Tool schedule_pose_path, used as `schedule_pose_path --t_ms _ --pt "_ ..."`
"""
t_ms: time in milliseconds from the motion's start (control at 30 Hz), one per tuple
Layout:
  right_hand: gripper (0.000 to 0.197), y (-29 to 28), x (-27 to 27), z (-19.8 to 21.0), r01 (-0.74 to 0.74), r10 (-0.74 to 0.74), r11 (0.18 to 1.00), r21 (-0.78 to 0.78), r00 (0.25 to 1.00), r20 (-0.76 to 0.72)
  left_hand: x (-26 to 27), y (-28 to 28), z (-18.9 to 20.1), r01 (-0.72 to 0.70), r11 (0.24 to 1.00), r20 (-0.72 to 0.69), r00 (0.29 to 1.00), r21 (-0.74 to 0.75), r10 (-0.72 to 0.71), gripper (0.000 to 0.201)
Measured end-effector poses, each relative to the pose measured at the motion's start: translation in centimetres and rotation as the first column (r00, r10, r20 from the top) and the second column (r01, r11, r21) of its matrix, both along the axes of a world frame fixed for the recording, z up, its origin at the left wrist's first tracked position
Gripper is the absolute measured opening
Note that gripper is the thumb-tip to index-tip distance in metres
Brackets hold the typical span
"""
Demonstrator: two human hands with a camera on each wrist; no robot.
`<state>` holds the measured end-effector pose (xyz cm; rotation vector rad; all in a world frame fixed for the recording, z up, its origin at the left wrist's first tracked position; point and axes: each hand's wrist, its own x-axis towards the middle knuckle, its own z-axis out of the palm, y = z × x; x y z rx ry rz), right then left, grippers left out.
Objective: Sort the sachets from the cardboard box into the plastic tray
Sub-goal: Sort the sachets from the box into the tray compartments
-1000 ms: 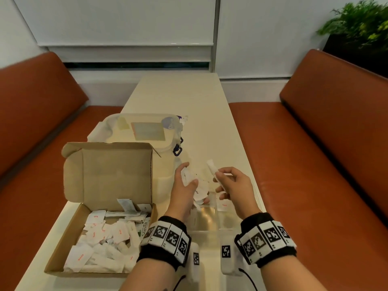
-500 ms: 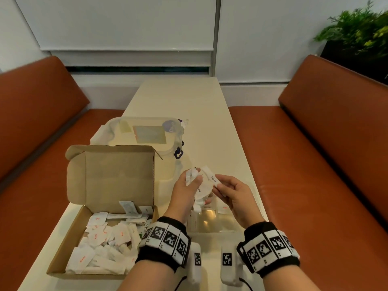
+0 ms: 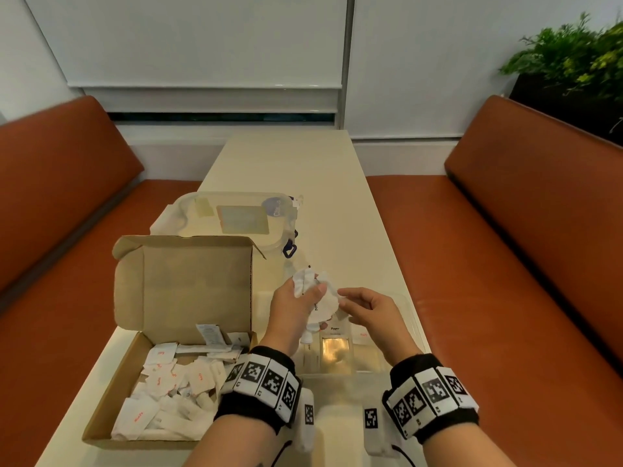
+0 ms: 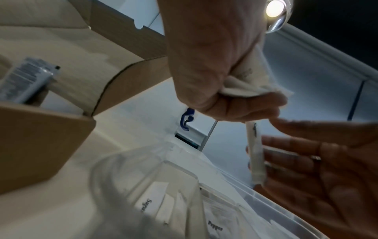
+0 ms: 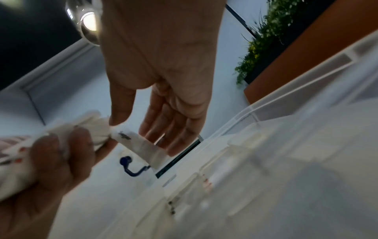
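Item: left hand [image 3: 291,311], fingers curled round the sachet bunch [image 3: 323,299]. Right hand [image 3: 371,313] held one sachet apart a second ago; now its fingers are nearly straight, thumb touching a sachet [image 5: 132,140] hanging from the bunch. I judge sorting continues. Divided tray [image 3: 333,353] beneath the fingers. Cardboard box [image 3: 188,284] wall close on their left. Room beyond them along the worktop [image 3: 286,170].

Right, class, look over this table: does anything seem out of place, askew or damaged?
Nothing is spilled or broken. The loose sachets lie jumbled in the cardboard box, with one grey printed packet standing by its lid unlike the rest, and the left hand grips a crumpled bunch of sachets.
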<state>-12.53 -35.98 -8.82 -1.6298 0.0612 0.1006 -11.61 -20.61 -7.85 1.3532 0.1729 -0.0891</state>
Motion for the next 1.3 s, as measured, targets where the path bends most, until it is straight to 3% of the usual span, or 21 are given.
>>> schedule_pose_path --t_ms 433,600,733,833,967,1133,1300 --pt "0.005 2.3 0.1 1.2 -0.045 0.045 0.998 -0.033 0.999 -0.004 -0.4 1.7 -0.8 -0.003 1.0 -0.032 0.999 -0.012 0.002 0.009" --pt "0.015 2.7 0.4 0.2 0.025 -0.031 0.994 -0.105 0.998 -0.062 -0.1 2.9 -1.5 -0.127 0.992 -0.001 0.992 -0.015 0.127 0.011" --pt "0.015 4.0 0.2 -1.1 -0.037 0.016 0.97 -0.24 0.996 -0.087 0.1 3.3 -1.2 -0.145 0.988 -0.001 0.989 -0.058 0.145 0.01" --pt "0.02 5.8 0.3 -1.9 -0.118 0.09 0.895 -0.431 0.992 -0.085 0.5 3.2 -1.0 -0.148 0.983 -0.018 0.989 -0.108 0.147 0.011" --pt "0.025 7.5 0.9 -2.5 -0.154 0.161 0.72 -0.677 0.986 -0.053 0.9 3.2 -1.0 -0.166 0.981 -0.031 0.986 -0.097 0.164 0.011" --pt "0.024 8.1 0.9 -2.8 -0.162 0.232 0.517 -0.84 0.972 -0.044 0.9 3.2 -0.9 -0.174 0.979 -0.04 0.984 -0.106 0.171 0.013" --pt "0.023 7.2 1.0 -3.0 -0.159 0.272 0.408 -0.899 0.961 -0.046 0.9 3.3 -0.9 -0.171 0.98 -0.039 0.985 -0.104 0.167 0.014"
